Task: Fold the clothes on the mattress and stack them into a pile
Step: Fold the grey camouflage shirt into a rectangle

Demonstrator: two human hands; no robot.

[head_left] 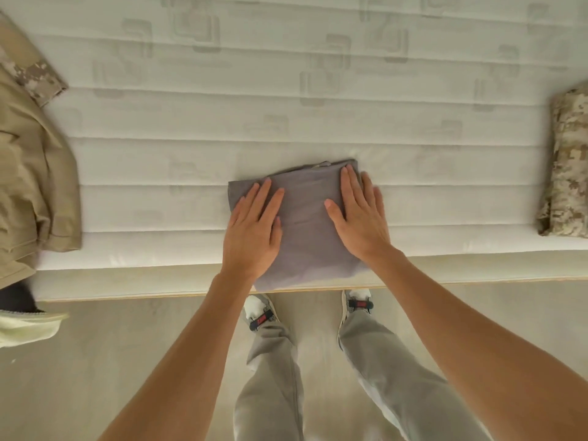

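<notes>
Mattress [286,122] bears folded grey garment [305,224] under left hand [253,232] and right hand [359,218].

— Floor condition?
— Pale wood-look floor [127,361], bare.
— Footwear?
— Two white-toed shoes [257,308], each with a black strap bearing a red mark, toes near the bed edge.
— Legwear?
— Loose grey trousers [273,393], bunched over the shoes.
— Anything left?
— A pale yellow-green item [25,326], beneath a dark object [16,297]; neither identifiable.
</notes>
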